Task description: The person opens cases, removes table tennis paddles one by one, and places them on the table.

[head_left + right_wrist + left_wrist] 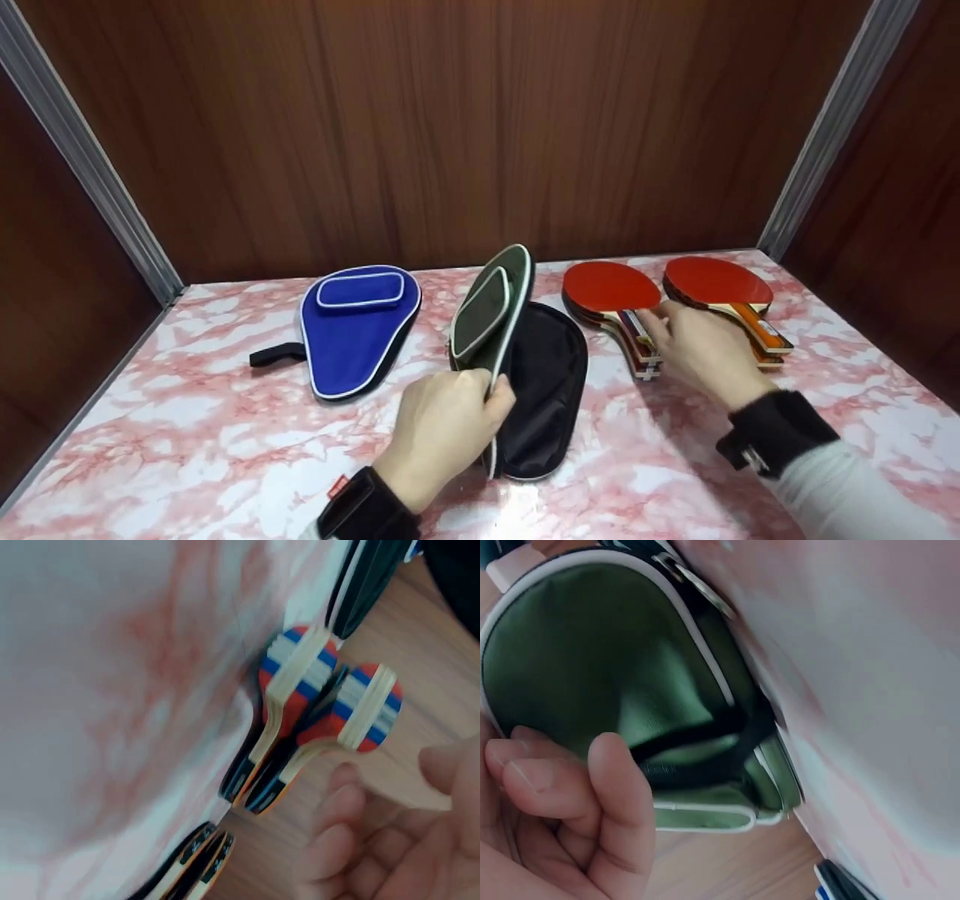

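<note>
My left hand [450,431] grips the edge of the green lid of a table tennis paddle case [480,315], holding it up on its side. The case's black lower half [544,390] lies spread on the table. In the left wrist view the green cloth [570,637] has white piping and a black strap [694,772]. My right hand [709,352] is by the handles of a stacked pair of red paddles [609,285], thumb and fingers apart. The right wrist view shows their striped handle ends [300,667] just beyond the fingertips. A second pair of red paddles [720,279] lies behind that hand.
A blue paddle case [356,337] with a black strap [276,354] lies flat at the left. The table [187,427] has a pink and white marbled top. Dark wooden panels [450,135] enclose it at the back and both sides.
</note>
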The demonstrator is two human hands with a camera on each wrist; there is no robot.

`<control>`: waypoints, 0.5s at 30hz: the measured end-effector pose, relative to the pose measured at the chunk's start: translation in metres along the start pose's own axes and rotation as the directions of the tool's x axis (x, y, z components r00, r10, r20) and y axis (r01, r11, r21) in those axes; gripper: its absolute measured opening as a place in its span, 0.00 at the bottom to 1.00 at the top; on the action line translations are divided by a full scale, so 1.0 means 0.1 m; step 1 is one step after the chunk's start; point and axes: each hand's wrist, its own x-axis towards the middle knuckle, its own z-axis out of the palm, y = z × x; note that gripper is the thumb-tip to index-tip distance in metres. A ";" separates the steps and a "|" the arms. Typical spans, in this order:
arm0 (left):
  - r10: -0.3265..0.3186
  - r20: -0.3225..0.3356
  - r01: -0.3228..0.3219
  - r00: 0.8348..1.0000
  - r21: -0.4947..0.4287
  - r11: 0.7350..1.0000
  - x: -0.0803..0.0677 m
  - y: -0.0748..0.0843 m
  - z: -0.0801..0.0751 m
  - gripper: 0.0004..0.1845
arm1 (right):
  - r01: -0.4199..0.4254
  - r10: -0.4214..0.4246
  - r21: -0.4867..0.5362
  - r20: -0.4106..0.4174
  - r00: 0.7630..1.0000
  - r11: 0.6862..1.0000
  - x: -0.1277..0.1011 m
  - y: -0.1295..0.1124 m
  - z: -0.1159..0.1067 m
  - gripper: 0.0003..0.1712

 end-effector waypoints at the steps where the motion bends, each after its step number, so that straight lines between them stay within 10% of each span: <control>1: -0.007 0.018 0.007 1.000 -0.013 1.000 0.01 0.02 0.02 0.26 | 0.014 -0.014 0.015 -0.024 1.000 1.000 -0.04 -0.02 0.01 0.26; 15: 0.016 0.237 -0.029 0.971 0.050 0.998 0.12 0.39 0.35 0.22 | 0.143 -0.119 0.071 -0.269 0.956 0.987 -0.31 -0.21 0.09 0.16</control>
